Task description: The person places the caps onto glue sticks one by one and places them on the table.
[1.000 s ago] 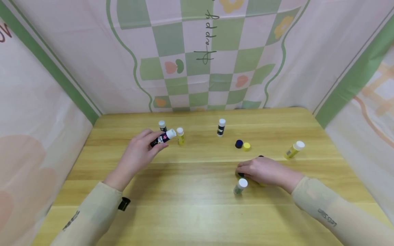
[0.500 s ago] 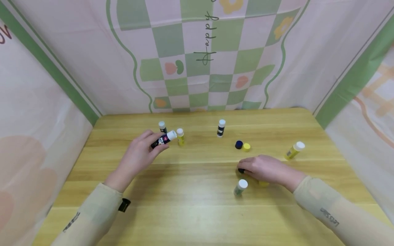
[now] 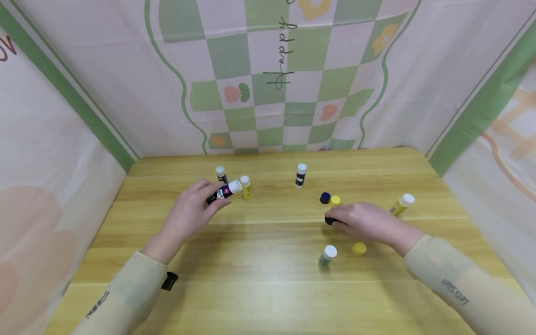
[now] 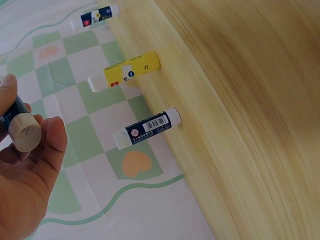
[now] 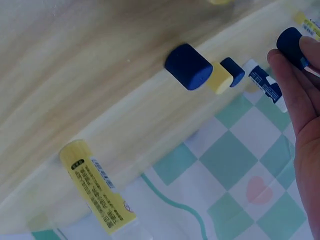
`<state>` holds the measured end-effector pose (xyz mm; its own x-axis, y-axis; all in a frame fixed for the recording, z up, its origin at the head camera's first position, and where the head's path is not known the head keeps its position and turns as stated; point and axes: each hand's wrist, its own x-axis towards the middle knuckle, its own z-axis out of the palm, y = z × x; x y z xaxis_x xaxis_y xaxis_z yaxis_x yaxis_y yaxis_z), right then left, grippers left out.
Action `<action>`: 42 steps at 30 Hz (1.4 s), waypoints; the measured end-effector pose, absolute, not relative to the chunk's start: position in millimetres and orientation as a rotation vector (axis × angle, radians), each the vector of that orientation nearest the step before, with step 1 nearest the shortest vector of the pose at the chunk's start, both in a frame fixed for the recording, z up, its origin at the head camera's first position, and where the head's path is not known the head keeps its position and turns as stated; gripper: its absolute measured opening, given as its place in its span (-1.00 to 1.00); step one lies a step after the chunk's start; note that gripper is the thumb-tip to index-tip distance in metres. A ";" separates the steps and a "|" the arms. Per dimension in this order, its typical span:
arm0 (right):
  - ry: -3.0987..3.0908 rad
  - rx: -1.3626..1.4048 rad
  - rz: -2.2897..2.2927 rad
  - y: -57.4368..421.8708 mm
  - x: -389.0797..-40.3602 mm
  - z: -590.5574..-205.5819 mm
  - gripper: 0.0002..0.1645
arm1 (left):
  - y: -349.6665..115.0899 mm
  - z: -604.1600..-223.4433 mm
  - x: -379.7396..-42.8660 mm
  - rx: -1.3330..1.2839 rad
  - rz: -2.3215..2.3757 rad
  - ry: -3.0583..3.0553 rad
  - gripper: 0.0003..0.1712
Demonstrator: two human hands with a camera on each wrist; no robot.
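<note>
My left hand (image 3: 190, 204) grips a dark navy glue stick (image 3: 224, 191), tilted with its white end pointing right. Close beyond it stand a navy glue stick (image 4: 147, 128) and a yellow glue stick (image 4: 131, 70), both upright on the table. Thumb and fingers of my right hand (image 3: 368, 222) pinch a navy cap (image 5: 291, 47) over the table. A yellow cap (image 3: 335, 201) and another navy cap (image 3: 324, 197) lie side by side just beyond that hand. The right wrist view also shows a third navy cap (image 5: 189, 66), hidden behind the hand in the head view.
Another navy glue stick (image 3: 300, 175) stands at the back middle, and a yellow one (image 3: 403, 204) at the right. Nearer me are a white-topped glue stick (image 3: 327, 256) and a yellow cap (image 3: 359, 249). A patterned cloth (image 3: 268, 93) rises behind the wooden table (image 3: 259, 288).
My right hand has moved away from me with the navy cap, toward the pair of caps, uncovering the near yellow cap. The left hand holds its glue stick almost still.
</note>
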<state>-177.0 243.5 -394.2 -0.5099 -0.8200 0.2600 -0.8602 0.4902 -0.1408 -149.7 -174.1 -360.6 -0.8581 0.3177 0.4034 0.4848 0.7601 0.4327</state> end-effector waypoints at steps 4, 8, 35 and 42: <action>-2.540 1.460 0.388 244.5 -178.7 -390.3 -0.62 | -173.3 -361.0 -149.1 -0.627 -0.769 -2.649 -0.55; -2.462 1.482 0.383 245.5 -182.5 -387.8 -0.56 | -172.3 -360.4 -147.9 -0.619 -0.763 -2.659 -0.54; -2.277 1.393 0.377 243.6 -194.3 -361.2 -0.28 | -169.4 -364.6 -146.3 -0.653 -0.726 -2.664 -0.54; -2.194 1.381 0.409 240.3 -197.8 -357.1 -0.36 | -169.4 -363.8 -145.5 -0.648 -0.735 -2.673 -0.53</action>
<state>-197.8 240.3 -357.1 -0.3519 -0.7450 0.5667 -0.8992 0.4373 0.0165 -145.5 -169.4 -363.8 -0.8555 0.3434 0.3875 0.4932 0.7682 0.4081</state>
